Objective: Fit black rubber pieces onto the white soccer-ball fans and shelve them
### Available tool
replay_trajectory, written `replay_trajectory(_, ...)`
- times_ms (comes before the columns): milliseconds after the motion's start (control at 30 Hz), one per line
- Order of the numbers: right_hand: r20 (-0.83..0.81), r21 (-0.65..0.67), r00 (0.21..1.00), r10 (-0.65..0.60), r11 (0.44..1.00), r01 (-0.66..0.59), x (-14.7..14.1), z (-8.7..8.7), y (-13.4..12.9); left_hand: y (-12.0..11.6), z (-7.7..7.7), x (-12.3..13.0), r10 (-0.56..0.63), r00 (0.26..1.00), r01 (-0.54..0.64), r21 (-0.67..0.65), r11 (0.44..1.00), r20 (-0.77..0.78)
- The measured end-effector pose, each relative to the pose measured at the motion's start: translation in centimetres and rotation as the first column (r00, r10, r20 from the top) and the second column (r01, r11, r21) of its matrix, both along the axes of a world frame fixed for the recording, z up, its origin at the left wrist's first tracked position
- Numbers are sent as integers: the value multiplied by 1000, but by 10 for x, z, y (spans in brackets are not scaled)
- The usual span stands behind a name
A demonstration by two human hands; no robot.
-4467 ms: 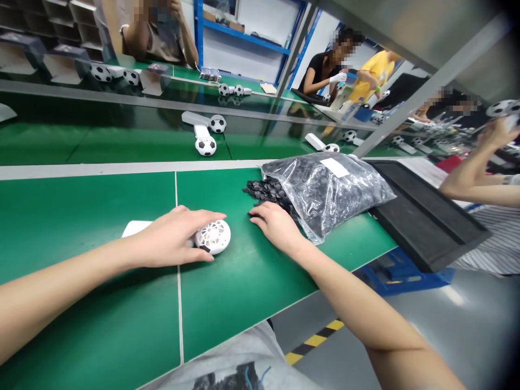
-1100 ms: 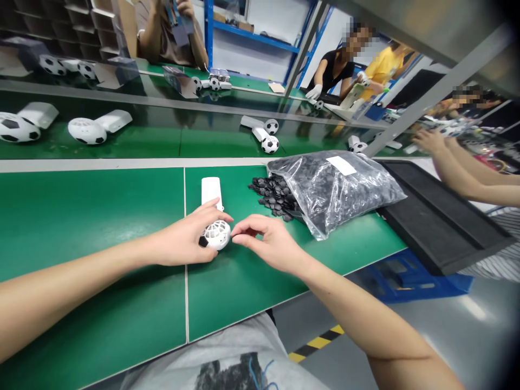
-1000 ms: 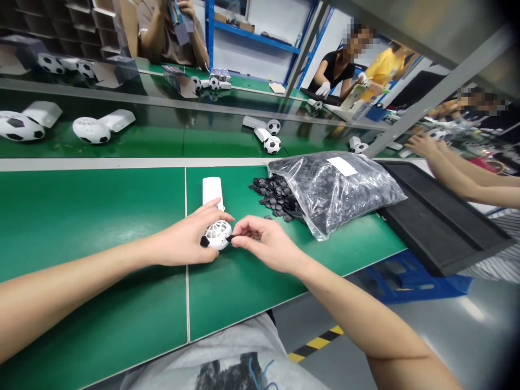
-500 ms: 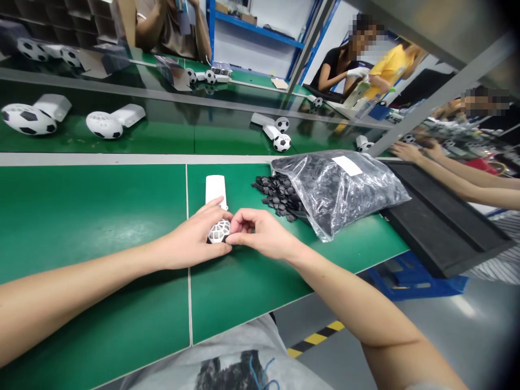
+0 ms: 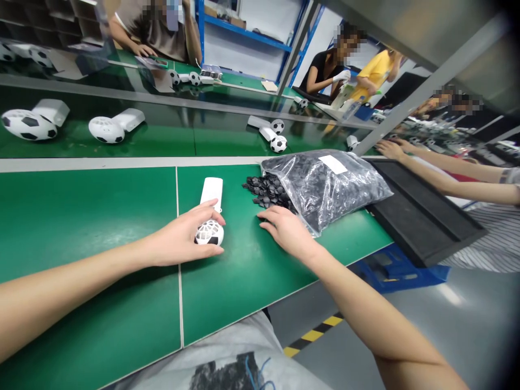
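My left hand [image 5: 184, 235] curves round the ball-shaped head of a white football-patterned handheld fan [image 5: 210, 233], with thumb and fingers on either side of it. The fan lies on the green table, and its flat white handle [image 5: 212, 193] points away from me. White lattice shows on top of the head, and a black patch sits at its front. My right hand [image 5: 284, 230] is apart from the fan, fingers loosely stretched and seemingly holding nothing. It hovers at the near edge of a pile of small black plastic pieces [image 5: 268, 189], which spill from a clear plastic bag [image 5: 329, 187].
Beyond a pale rail [image 5: 101, 162], more football fans [image 5: 30, 123] lie on a green belt. A black tray [image 5: 426, 211] is right of the bag, near a co-worker's arms [image 5: 442, 168]. A slanted metal post [image 5: 430, 81] crosses the upper right. Other people sit across the line.
My right hand has left the fan's head and moved right to the black pieces, its fingers opening. The left hand stays round the head, where a black patch now shows. The view has shifted slightly.
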State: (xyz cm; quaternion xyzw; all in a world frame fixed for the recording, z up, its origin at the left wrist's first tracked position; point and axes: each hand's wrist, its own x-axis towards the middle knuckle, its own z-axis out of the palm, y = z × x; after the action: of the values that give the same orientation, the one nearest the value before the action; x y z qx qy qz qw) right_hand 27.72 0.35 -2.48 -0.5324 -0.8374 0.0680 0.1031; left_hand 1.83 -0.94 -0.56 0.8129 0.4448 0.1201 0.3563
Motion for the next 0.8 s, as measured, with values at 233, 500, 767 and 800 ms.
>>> replay_trajectory(233,239,115,969,68,989,-97,-7,-11,-2,-4,-8,-2,66,998,-68,145,987,18)
replay_trajectory(500,286,125,954,93,983,-133,-13,0,14,0,13,-23,-34,999,34,-22,999,-3)
replay_trajectory(767,-498,-111,866,53,986,-125,-26,22,-13,-11,16,-24,-5,1000,3,55,999,27)
replay_trajectory(800,-568,-156,822,32,977,-146,-31,24,-18,-14,15,-20,34,998,-39,103,994,49)
